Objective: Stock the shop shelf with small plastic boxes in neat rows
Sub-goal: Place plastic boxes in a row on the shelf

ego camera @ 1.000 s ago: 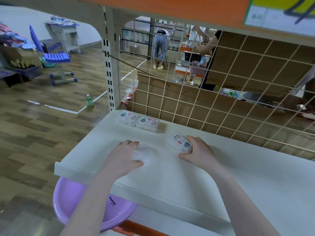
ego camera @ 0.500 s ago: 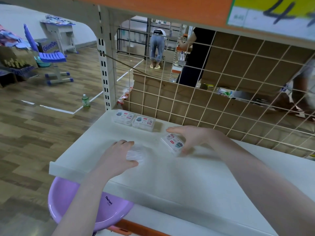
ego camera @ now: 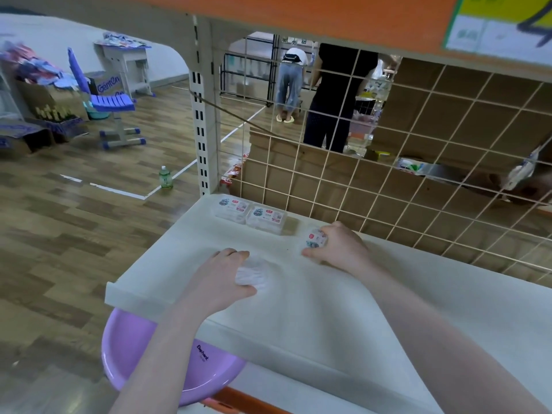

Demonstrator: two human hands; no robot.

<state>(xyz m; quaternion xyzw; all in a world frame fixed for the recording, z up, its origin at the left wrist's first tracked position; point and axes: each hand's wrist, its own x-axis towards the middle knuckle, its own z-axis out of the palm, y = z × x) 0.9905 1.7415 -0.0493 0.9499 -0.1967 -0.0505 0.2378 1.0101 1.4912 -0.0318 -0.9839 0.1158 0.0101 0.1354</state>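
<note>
A white shelf (ego camera: 328, 300) with a smooth, matt surface and a raised front lip runs across the view; behind it stands a cream wire grid (ego camera: 388, 186) of square cells, backed by brown cardboard, which closes off the rear of the shelf; a slotted metal upright (ego camera: 201, 121) rises at the left rear corner, and an orange shelf edge (ego camera: 298, 13) with a yellow-and-white label hangs overhead. Below the shelf's left front corner a glossy lilac basin (ego camera: 131, 348) sticks out; on the wood-pattern floor beyond stand a small green bottle (ego camera: 165, 177) and a purple chair (ego camera: 110, 103), and two people stand past the grid. Two clear, flat, rectangular plastic boxes (ego camera: 251, 212) with printed labels lie side by side, touching, at the left rear of the shelf just in front of the grid. The right hand (ego camera: 334, 245) lies just to their right; its fingers are curled round a third labelled box (ego camera: 316, 238), which is tilted on edge, the thumb at its near side and the fingers over its far side. The left hand (ego camera: 221, 276) rests nearer the front edge, fingers bent over a clear box (ego camera: 254, 274) lying on the shelf, thumb against its near side; the box shows only as a blurred, translucent shape under the fingertips.
</note>
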